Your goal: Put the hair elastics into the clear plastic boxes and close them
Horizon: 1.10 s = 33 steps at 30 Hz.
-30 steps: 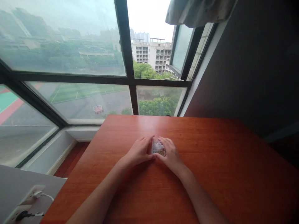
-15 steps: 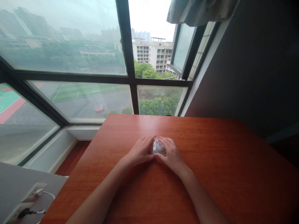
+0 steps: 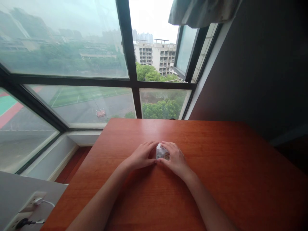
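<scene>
Fingers point(image 3: 147, 148) of the left hand point(image 3: 141, 156) curl inward and press against the left side of a small printed pack point(image 3: 162, 152), while those of the right hand point(image 3: 176, 158) wrap its right side and top. The pack sits between the two sets of fingertips, cupped from both sides and resting on the tabletop point(image 3: 228, 166), so only a pale, patterned patch shows in the gap between the thumbs. What it is exactly is too small to tell; it could be a deck of cards or a wrapped packet. Holding it from both sides like this seems to square it up and keep it from sliding on the smooth wood.

Both hands lie palm down with wrists low, heels of the hands close to the tabletop. Forearms run in from the bottom edge and meet in a narrow V at the pack.

Beyond the fingertips the wood is bare up to the window point(image 3: 96, 96). Far back on the left-hand side, a socket point(image 3: 31, 203) with a plugged cable point(image 3: 45, 202) sits on a grey ledge.
</scene>
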Available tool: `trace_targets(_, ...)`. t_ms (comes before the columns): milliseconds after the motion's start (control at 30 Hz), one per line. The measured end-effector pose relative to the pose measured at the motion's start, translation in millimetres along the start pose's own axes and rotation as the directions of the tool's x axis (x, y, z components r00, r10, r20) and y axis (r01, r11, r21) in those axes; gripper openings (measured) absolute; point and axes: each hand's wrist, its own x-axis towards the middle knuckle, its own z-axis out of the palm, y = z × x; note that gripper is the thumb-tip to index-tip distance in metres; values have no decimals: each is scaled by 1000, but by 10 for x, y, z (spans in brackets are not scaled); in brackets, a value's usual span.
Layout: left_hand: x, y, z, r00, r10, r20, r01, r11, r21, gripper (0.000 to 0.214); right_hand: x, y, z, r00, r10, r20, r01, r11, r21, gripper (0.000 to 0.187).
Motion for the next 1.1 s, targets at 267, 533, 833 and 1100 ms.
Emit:
trace_targets(267, -5, -38, 56, 1000, -24, -20, 24, 999, 36, 67, -97, -166, 151, 999, 29, -21, -32, 987, -155, 63)
trace_targets(533, -7, -59, 70, 998, -62, -29, 64, 995, 70, 60, -64, 8, 60, 975, 164, -152, -198, 948, -248, 55)
trace_targets(833, 6, -11, 37, 1000, -6, -30, 9, 995, 104, 41, -4, 470, -42, 908, 229, -351, -304, 937, -175, 49)
trace_targets(1100, 12, 36, 18, 1000, -6, -15, 8, 990, 142, 30, -47, 1045, -241, 739, 293, -607, -460, 877, -137, 44)
